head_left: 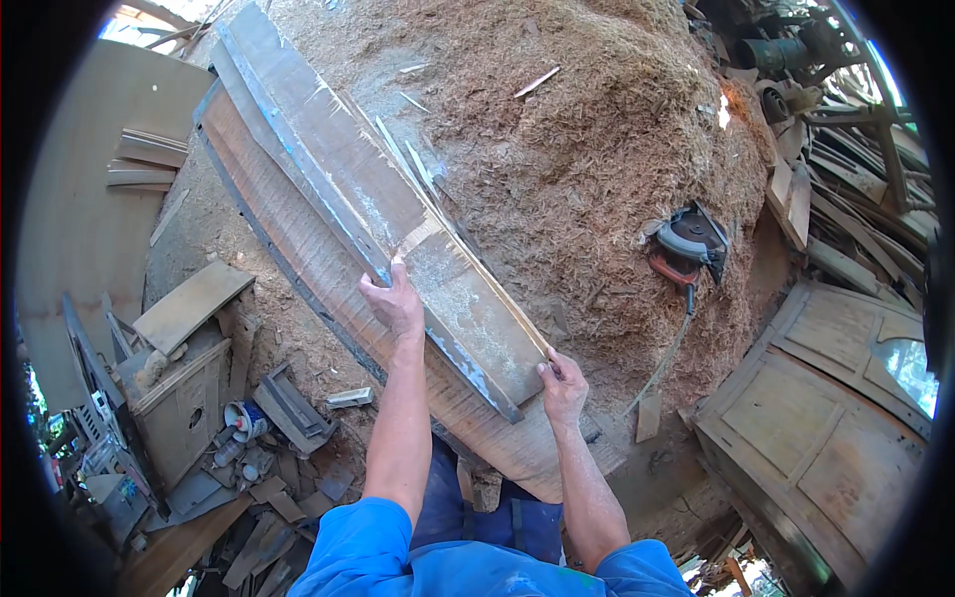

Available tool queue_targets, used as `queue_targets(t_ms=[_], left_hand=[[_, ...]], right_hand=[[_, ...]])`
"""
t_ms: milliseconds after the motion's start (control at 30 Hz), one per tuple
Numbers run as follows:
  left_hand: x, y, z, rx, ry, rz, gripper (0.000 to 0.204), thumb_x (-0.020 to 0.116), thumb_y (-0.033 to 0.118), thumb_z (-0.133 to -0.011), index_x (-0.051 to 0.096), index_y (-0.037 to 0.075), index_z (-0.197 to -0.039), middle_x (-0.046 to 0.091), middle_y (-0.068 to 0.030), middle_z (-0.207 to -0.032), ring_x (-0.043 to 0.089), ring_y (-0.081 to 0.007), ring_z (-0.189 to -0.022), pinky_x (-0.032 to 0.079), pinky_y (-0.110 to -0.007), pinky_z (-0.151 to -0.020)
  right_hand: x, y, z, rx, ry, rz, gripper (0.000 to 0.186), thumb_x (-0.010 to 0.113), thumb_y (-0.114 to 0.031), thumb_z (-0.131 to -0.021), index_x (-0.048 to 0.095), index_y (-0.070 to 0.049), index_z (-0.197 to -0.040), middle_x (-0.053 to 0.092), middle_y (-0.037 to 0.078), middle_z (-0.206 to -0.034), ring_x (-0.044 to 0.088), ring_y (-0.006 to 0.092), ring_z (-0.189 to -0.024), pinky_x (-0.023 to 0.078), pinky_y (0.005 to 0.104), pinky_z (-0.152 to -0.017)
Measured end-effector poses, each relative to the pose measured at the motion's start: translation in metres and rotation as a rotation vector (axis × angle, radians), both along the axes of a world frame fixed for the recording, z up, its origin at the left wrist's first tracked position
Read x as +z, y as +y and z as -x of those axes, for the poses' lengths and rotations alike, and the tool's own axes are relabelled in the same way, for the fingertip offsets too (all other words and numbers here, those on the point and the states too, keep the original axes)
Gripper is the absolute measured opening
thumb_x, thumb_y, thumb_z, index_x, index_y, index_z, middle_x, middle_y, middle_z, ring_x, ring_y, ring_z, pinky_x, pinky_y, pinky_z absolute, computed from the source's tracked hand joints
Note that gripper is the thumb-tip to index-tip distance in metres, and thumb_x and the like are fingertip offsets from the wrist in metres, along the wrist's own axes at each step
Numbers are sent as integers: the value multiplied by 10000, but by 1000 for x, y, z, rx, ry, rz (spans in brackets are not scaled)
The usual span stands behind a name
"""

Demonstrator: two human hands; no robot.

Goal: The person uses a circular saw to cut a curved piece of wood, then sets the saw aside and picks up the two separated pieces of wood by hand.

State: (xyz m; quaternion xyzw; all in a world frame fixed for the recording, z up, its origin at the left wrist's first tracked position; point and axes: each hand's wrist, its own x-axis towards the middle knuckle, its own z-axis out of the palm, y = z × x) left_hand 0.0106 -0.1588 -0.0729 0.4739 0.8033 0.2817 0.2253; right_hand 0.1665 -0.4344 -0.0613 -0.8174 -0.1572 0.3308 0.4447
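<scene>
A long worn wooden board (468, 289) with splintered edges and chipped blue-grey paint lies at a slant before me, reaching from the far left to near my body. My left hand (398, 303) grips its left edge around the middle, thumb on the upper face. At its near end, my right hand (564, 386) pinches the right edge; the fingertips underneath are hidden. A wider brown wood panel (269, 199) with a dark edge shows below the board.
A circular saw (686, 242) with a cord rests on the sawdust heap (587, 169) to the right. Panelled doors (816, 428) lie at the lower right, by stacked timber (865, 209). Wooden offcuts and a paint can (246, 421) clutter the lower left.
</scene>
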Motion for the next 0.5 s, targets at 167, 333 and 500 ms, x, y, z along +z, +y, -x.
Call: queue_targets(t_ms=[167,333,500], left_hand=[[5,-1,-1,7,-25,-6,736,695,512,-912,500,-117,-1239,603,-280,-1095,621,-418,-994,474,-512,-871],[9,-3,-2,0,-14,-4,748,679,527,-917,499,-124,-1238,610,-280,-1071,625,-430,-972,475,-512,-867],[8,-2,-2,-34,-14,38,736,656,493,-937,428,-115,-1284,584,-316,-1122,608,-472,-1030,463,-549,-886]], right_hand=[[4,3,1,43,-54,3,394,778,-21,-836,738,-41,-1228,727,90,-1103,665,153,-926,527,280,-849],[8,5,0,69,-86,-9,411,774,1,-840,734,-52,-1245,715,63,-1084,639,117,-892,517,256,-819],[11,5,-1,45,-40,12,376,763,-35,-836,736,-23,-1211,729,140,-1162,701,226,-1022,538,322,-918]])
